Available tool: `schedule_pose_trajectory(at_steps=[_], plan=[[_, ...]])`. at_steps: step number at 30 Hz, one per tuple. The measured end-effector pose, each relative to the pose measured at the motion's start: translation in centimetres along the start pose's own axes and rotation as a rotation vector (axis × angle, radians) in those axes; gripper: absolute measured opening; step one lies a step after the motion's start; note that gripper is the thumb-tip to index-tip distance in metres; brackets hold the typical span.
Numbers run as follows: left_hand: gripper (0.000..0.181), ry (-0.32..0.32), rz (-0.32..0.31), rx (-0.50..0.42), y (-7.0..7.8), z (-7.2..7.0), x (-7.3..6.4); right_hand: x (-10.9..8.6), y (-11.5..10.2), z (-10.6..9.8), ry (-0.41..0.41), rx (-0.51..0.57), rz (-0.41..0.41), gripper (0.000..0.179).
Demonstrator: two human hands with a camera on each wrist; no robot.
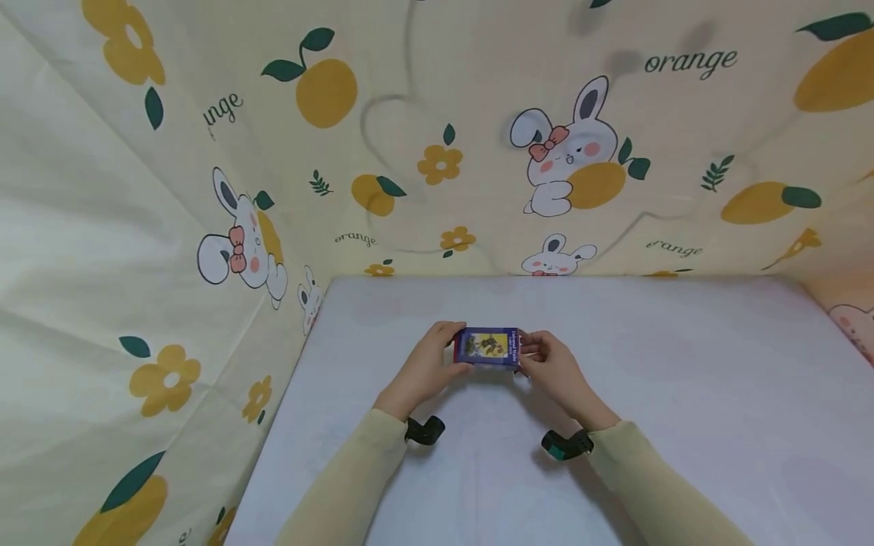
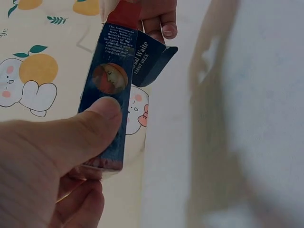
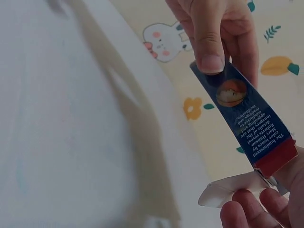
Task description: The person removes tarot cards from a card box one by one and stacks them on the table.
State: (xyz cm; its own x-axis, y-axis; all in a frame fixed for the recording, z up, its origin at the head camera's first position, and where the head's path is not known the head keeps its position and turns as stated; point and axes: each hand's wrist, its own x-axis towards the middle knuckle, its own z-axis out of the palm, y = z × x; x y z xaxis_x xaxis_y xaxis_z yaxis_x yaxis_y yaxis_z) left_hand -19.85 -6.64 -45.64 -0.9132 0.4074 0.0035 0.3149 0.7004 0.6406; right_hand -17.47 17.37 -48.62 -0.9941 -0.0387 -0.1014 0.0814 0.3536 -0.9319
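A small blue tarot deck box (image 1: 487,346) with a yellow picture is held up over the table between both hands. Gripping its left end, my left hand (image 1: 425,365) has the thumb pressed along a narrow side, plain in the left wrist view. My right hand (image 1: 558,373) holds the other end, its fingers curled beside the lid flap (image 3: 231,189). That flap is lifted and sticks out, showing its white inner face in the right wrist view. A red side tab (image 3: 275,159) shows at the same end. Whether cards are inside is hidden.
A white-covered table (image 1: 683,425) lies beneath the hands. Behind and to the left hangs a cream curtain (image 1: 478,68) printed with rabbits and oranges. Dark wrist straps (image 1: 568,444) sit at both sleeves.
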Motion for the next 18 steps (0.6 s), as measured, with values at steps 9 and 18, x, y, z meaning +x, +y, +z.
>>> schedule_pose_trajectory(at_steps=[9, 18], plan=[[0.078, 0.022, -0.012, -0.017, 0.34, 0.2, -0.09, -0.39, -0.71, -0.1, 0.008, 0.027, 0.017, 0.031], [0.083, 0.016, -0.027, -0.056, 0.39, 0.38, -0.28, -0.64, -0.77, -0.12, 0.018, 0.055, -0.007, 0.028]])
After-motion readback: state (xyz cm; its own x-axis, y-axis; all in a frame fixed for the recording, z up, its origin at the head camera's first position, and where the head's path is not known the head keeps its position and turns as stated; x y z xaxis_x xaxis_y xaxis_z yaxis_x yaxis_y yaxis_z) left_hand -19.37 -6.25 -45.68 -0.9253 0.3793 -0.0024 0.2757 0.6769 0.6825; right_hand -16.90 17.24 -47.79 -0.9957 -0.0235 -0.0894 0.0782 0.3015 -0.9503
